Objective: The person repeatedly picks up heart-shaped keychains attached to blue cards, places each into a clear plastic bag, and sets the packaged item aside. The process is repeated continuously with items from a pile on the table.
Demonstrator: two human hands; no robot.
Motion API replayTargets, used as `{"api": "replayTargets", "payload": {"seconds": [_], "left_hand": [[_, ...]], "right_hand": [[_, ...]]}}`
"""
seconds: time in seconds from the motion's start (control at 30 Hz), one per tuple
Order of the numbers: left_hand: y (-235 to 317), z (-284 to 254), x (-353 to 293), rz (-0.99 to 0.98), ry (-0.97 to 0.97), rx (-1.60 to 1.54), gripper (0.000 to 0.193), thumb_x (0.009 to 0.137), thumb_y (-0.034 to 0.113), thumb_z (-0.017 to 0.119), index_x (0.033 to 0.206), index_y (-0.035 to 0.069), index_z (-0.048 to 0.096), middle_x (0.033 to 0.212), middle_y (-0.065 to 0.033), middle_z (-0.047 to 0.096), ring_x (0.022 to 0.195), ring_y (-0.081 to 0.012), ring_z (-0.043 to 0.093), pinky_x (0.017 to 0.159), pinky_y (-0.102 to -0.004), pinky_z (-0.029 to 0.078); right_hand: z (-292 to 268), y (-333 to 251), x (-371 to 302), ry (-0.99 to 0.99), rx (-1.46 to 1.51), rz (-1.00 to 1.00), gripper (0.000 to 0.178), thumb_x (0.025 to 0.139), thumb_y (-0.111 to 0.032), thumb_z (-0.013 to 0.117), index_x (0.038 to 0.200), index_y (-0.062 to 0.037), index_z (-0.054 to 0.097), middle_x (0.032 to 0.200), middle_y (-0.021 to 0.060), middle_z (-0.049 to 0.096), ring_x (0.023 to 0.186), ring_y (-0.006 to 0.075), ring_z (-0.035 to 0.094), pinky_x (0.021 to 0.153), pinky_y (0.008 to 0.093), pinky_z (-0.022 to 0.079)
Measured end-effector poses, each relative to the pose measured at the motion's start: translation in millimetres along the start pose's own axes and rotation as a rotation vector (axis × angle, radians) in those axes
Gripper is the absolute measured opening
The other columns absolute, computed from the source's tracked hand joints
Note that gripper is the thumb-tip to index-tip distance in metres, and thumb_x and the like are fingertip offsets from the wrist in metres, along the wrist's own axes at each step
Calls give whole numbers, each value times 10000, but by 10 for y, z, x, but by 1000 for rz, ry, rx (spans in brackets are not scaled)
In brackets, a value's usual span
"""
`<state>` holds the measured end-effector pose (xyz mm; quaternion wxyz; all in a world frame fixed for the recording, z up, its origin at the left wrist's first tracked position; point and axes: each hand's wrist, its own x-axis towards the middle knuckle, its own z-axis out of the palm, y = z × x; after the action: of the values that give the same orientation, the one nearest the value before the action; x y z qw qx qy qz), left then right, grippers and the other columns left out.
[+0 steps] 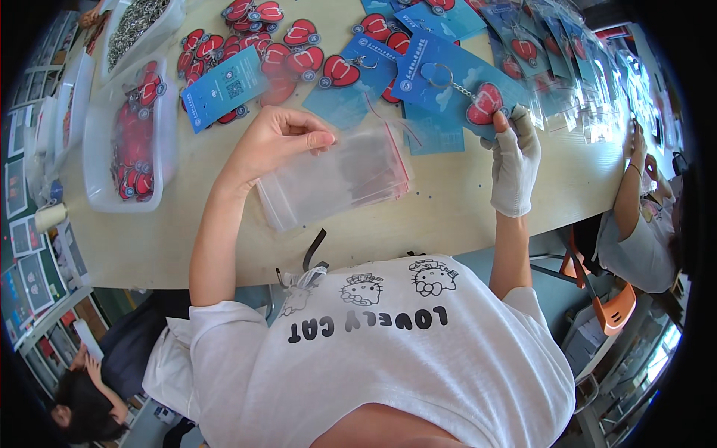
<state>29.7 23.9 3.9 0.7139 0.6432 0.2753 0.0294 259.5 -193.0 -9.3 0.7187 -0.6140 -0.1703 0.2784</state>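
Observation:
My left hand [280,145] is bare, with thumb and forefinger pinched together at the upper edge of a clear plastic zip bag [328,179]. That bag lies with several others in a loose stack, red strips along their right ends. A white glove with a bare thumb tip covers most of my right hand [515,164]. It grips the lower right corner of a blue card [441,71], thumb on top against a red heart-shaped keychain [485,103]. The keychain hangs on the card by a metal chain and ring. The fingers beneath the card are hidden.
Red heart keychains [239,33] and blue cards [224,89] lie across the far table. A plastic tub [93,172] holds more keychains; another bin [142,33] holds metal rings. Bagged cards [560,82] pile up at right. Another person [638,231] sits at right, one [89,381] at lower left.

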Motion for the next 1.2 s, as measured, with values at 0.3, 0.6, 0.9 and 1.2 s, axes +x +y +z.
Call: {"api": "replayTargets", "payload": {"seconds": [0.3,0.6,0.9,1.2], "left_hand": [[-15,-28,-26,-27,-21,-51,132,802,121,721,858,2,712,750,-45,671,682,-89,591,651,-230,478],[-24,60,-5,3,-57,-1,153,792,153,735,810,5,702,719,-34,660,654,-80,589,636,-222,465],[-58,184,49,33,-89,109,193,780,152,755,866,-11,699,771,-7,678,691,-26,577,645,-191,458],[92,250,28,-50,-52,-25,281,778,97,745,1004,-46,659,880,-66,696,746,-63,629,680,-199,486]], "right_hand": [[17,-175,38,-195,-107,85,272,874,-140,624,1094,7,561,887,9,609,738,44,531,640,199,433],[-141,-378,216,-477,-421,95,308,850,-45,562,1144,41,535,921,45,633,771,57,560,663,204,455],[395,-266,114,-543,-359,263,348,837,5,574,1173,64,507,983,87,649,887,117,646,705,224,516],[549,-295,-46,-329,-320,182,251,803,31,587,1051,69,571,869,73,665,828,123,656,669,217,515]]}}
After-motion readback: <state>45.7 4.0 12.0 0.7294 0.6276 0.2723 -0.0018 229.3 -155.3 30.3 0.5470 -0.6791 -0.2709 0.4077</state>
